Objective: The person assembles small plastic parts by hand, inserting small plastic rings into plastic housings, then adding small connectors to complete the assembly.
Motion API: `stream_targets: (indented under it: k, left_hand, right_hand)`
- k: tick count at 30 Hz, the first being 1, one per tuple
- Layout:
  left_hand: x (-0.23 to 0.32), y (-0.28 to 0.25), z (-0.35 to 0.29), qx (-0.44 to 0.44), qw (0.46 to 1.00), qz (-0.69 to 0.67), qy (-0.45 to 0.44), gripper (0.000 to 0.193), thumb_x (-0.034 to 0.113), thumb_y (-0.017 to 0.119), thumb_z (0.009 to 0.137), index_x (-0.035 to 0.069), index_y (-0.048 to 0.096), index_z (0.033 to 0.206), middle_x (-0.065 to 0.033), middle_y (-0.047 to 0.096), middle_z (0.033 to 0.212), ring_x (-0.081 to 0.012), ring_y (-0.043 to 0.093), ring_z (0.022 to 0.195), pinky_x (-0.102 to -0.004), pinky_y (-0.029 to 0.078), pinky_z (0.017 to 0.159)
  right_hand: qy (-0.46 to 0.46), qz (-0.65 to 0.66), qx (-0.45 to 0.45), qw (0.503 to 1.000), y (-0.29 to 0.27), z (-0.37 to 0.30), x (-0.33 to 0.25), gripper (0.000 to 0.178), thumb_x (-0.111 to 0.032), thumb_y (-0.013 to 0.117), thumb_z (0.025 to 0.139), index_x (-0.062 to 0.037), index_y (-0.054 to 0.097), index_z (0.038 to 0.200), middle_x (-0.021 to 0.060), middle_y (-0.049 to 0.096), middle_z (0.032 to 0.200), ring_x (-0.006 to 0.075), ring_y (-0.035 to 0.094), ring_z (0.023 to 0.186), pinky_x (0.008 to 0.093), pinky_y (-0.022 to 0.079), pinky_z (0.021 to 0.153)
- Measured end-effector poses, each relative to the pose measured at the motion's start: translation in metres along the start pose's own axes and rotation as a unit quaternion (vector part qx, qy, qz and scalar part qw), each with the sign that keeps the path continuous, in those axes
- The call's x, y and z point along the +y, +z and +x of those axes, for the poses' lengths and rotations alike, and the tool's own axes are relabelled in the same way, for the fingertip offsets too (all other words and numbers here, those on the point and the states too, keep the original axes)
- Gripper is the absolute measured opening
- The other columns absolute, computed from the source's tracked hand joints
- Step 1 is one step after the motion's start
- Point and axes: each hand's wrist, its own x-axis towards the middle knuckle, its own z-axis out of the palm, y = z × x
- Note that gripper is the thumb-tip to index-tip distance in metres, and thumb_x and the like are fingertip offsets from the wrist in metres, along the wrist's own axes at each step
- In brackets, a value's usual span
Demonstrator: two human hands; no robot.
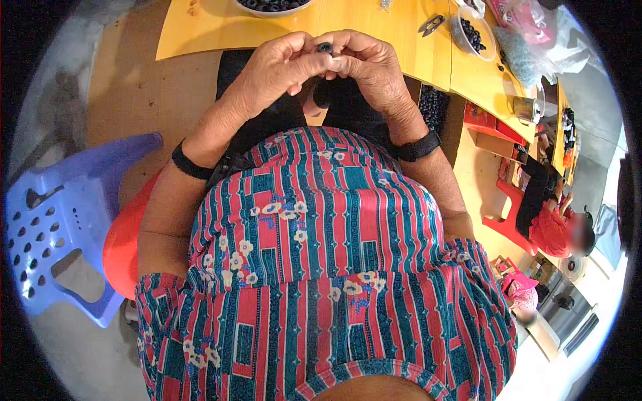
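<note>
A small, round black piece [325, 48], perhaps a ring or a bead, is pinched between the fingertips of my two hands, just off the front edge of the yellow table [200, 27]. My left hand [281, 70] closes its thumb and fingers on it from one side. From the other side, my right hand [366, 67] grips it with bent fingers, thumb tip beside the left thumb. The piece is partly covered by the fingers. Beyond my hands, a white bowl [274, 13] holds many dark round pieces.
Thread snips [432, 25] lie right of my hands, beside a clear bowl [491, 50] of small black pieces. Plastic bags [535, 47] crowd the table's right end. A blue plastic chair [73, 180] stands at left. Another person [552, 230] sits farther right.
</note>
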Motion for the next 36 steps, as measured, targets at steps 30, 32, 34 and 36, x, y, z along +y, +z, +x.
stream_targets:
  k: [30, 32, 34, 36]
  left_hand:
    - [0.005, 0.017, 0.008, 0.085, 0.944, 0.252, 0.194, 0.042, 0.035, 0.064, 0.081, 0.002, 0.047, 0.099, -0.0152, 0.056, 0.076, -0.0297, 0.059, 0.07, -0.0344, 0.047, 0.063]
    - [0.006, 0.018, 0.008, 0.093, 0.94, 0.256, 0.208, 0.042, 0.036, 0.064, 0.081, 0.002, 0.047, 0.098, -0.015, 0.056, 0.075, -0.0291, 0.059, 0.069, -0.0344, 0.047, 0.063]
    - [0.006, 0.018, 0.007, 0.101, 0.934, 0.26, 0.222, 0.042, 0.036, 0.064, 0.08, 0.002, 0.047, 0.097, -0.0148, 0.055, 0.075, -0.0286, 0.059, 0.069, -0.0344, 0.046, 0.063]
    - [0.005, 0.017, 0.006, 0.086, 0.955, 0.205, 0.197, 0.036, 0.033, 0.062, 0.084, 0.001, 0.048, 0.095, -0.0098, 0.057, 0.074, -0.0216, 0.059, 0.068, -0.0306, 0.047, 0.061]
  right_hand:
    - [-0.056, -0.025, 0.039, 0.997, 0.012, -0.006, -0.004, 0.02, -0.002, 0.055, 0.084, 0.0014, 0.057, 0.103, 0.0016, 0.06, 0.083, 0.0067, 0.057, 0.074, 0.0197, 0.048, 0.067]
    - [-0.059, -0.024, 0.036, 0.997, 0.012, -0.006, -0.005, 0.019, -0.002, 0.055, 0.084, 0.0014, 0.057, 0.103, 0.0016, 0.06, 0.082, 0.0067, 0.057, 0.073, 0.0199, 0.049, 0.066]
    - [-0.054, 0.0, 0.035, 0.998, 0.013, -0.005, -0.005, 0.019, -0.002, 0.056, 0.084, 0.0014, 0.058, 0.102, 0.0016, 0.06, 0.082, 0.0073, 0.057, 0.073, 0.0205, 0.049, 0.067]
    - [-0.07, -0.011, 0.049, 0.996, 0.016, -0.004, -0.009, 0.019, -0.002, 0.058, 0.083, 0.0012, 0.058, 0.102, 0.0016, 0.059, 0.081, 0.0074, 0.058, 0.072, 0.0206, 0.049, 0.067]
